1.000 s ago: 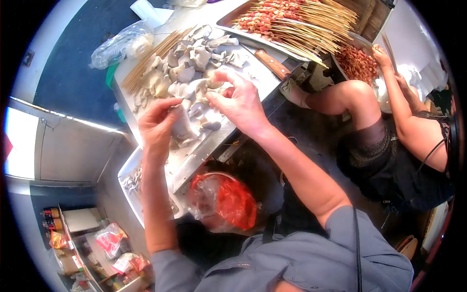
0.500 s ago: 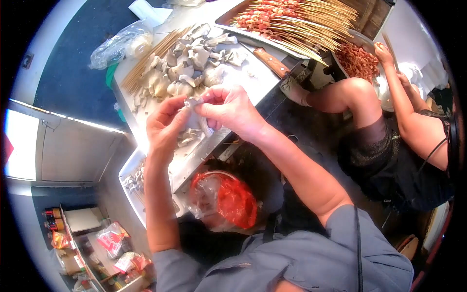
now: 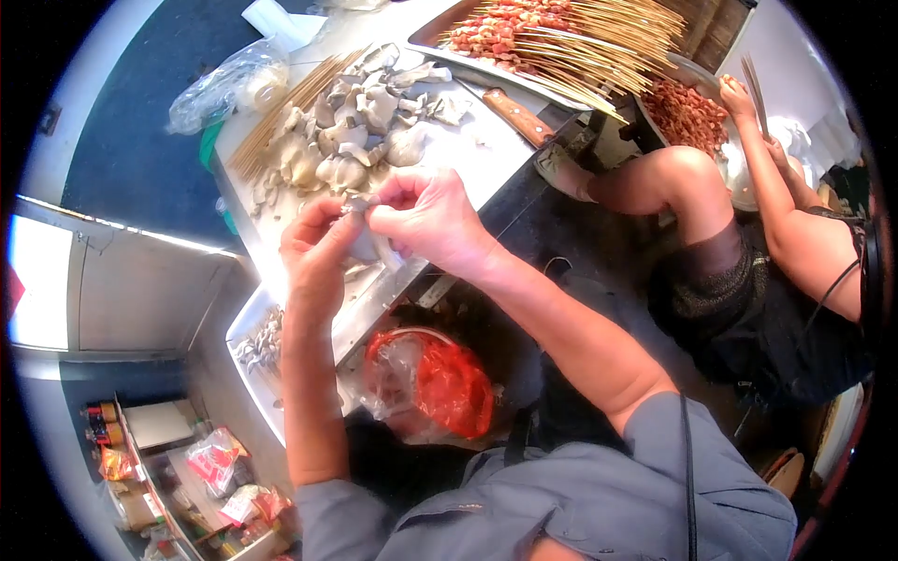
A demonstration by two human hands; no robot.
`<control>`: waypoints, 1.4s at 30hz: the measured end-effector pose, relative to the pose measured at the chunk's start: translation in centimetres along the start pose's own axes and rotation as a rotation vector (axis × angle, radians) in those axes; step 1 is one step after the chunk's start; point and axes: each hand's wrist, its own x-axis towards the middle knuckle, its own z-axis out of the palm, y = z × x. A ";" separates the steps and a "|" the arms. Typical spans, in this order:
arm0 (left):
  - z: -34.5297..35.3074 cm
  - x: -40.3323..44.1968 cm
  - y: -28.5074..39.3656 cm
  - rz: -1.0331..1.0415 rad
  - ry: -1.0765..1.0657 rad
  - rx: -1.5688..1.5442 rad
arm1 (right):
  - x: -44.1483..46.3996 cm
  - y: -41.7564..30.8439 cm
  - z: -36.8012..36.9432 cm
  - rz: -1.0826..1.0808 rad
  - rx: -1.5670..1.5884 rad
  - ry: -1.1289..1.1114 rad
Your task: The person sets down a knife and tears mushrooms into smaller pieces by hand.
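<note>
Both hands meet above the near edge of the white table. My left hand pinches a small grey mushroom piece between thumb and fingers. From the right, my right hand pinches the same piece, its fingertips close to the left ones. A pale stalk or strip hangs below the fingers, partly hidden by them. Just beyond lies a heap of grey oyster mushrooms, with a bundle of bare wooden sticks along its left side.
A knife lies beside a tray of meat skewers. At right a co-worker holds sticks near a bowl of meat. Below the table are a white tray of mushrooms and a red bag. A plastic bag sits at the far left.
My right hand has drawn back from the mushroom heap toward my left hand, and both now pinch one piece over the near table edge. The co-worker's sticks have shifted slightly.
</note>
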 end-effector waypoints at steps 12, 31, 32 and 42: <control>-2.1 -0.4 -0.1 0.059 0.209 0.114 | 1.1 0.0 -1.7 -0.005 0.037 0.192; -1.6 0.3 -0.9 -0.010 0.089 0.194 | 1.3 1.8 -1.0 -0.209 -0.328 0.166; -1.6 0.4 -0.9 -0.010 0.089 0.194 | 1.4 1.8 -0.9 -0.270 -0.308 0.190; -1.0 0.3 -0.7 0.038 -0.018 0.142 | 0.3 0.3 -1.1 -0.059 -0.309 -0.138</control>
